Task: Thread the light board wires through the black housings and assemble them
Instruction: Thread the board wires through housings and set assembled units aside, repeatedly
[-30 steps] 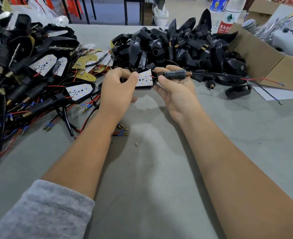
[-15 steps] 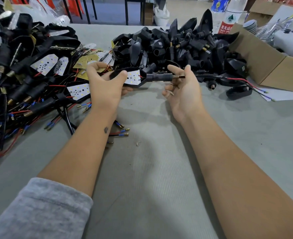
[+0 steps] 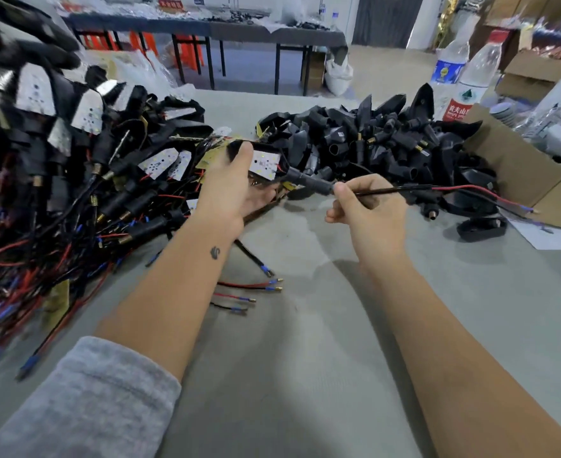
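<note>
Since 0.5 s ago the person's head has lifted, so a far row of dark tables [image 3: 272, 31] and a dark door [image 3: 386, 18] now show, and the right hand [image 3: 370, 211] has gone from lying open beside the stem to closing on it. That hand now pinches the thin black sleeved wire [image 3: 388, 190] between thumb and forefinger just where it leaves the black housing's stem [image 3: 308, 180], its other fingers curled under. The left hand [image 3: 231, 190] grips the wide end of the black housing [image 3: 270, 150], thumb laid over its top edge, with the white light board [image 3: 265, 164] seated in it and facing the camera. The assembly is held just above the grey table [image 3: 305, 358], between the heap of wired units [image 3: 74, 180] on the left and the pile of empty black housings [image 3: 371, 140] behind. From the sleeve a red wire [image 3: 477, 193] and a black wire run right toward the cardboard box [image 3: 520, 166]. Loose red and black leads with blue-collared tips [image 3: 256, 287] lie by the left forearm. Of the 2 plastic bottles [image 3: 470, 81] at the back right, 1 bears a red label with white Chinese characters, too blurred to read in full, and the other a blue label [image 3: 447, 71] whose writing cannot be made out. A grey sleeve [image 3: 84, 401] covers the left arm near the elbow.
</note>
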The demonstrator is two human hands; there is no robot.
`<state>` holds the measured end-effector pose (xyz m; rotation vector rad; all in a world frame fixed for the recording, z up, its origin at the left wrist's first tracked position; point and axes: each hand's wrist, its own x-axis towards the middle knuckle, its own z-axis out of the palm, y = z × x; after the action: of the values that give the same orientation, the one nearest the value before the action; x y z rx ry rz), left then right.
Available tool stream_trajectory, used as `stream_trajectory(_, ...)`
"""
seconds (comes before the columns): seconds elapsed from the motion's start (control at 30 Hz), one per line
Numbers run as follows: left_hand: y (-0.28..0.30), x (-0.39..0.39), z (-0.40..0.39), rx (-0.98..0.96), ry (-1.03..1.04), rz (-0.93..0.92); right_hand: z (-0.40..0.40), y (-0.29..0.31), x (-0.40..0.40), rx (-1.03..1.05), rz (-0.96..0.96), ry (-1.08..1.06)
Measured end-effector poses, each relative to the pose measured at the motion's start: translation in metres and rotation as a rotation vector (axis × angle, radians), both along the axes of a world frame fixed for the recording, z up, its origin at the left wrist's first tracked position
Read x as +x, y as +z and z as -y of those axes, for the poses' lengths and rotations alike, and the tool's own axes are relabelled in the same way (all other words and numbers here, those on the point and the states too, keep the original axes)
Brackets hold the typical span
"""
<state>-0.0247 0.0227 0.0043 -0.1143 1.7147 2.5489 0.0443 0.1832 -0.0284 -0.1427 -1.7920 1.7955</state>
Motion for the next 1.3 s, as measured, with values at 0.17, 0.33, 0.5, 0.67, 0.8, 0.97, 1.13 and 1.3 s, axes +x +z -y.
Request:
stream_trajectory(0.17,0.046,-0.024,0.061,-0.322,0.097,-0.179,0.063,0.009,0.004,0.508,-0.166,0.123)
stream_trajectory(0.33,0.069,-0.035,0.137,-0.562,0.171,-0.249,0.145,0.027,-0.010,1.116,-0.438,0.199)
stream_trajectory(0.5,0.085,-0.047,0.193,-0.781,0.379,-0.371,0.215,0.044,-0.032,1.151,-0.377,0.315)
stream_trajectory(0.67,0.075,-0.060,0.207,-1.111,0.501,-0.452,0.237,0.038,-0.037,1.242,-0.255,0.421)
stream_trajectory(0.8,0.062,-0.067,0.195,-1.434,0.566,-0.484,0.198,0.029,-0.025,1.251,-0.253,0.447)
stream_trajectory(0.97,0.073,-0.056,0.154,-1.411,0.668,-0.483,0.128,0.022,-0.020,1.179,-0.131,0.286)
stream_trajectory(1.13,0.054,-0.036,0.082,-1.140,0.317,-0.619,0.074,0.001,-0.016,1.260,0.167,0.314)
stream_trajectory(1.3,-0.007,-0.020,0.016,-1.179,-0.170,-0.437,0.058,-0.009,-0.009,1.289,0.215,0.324)
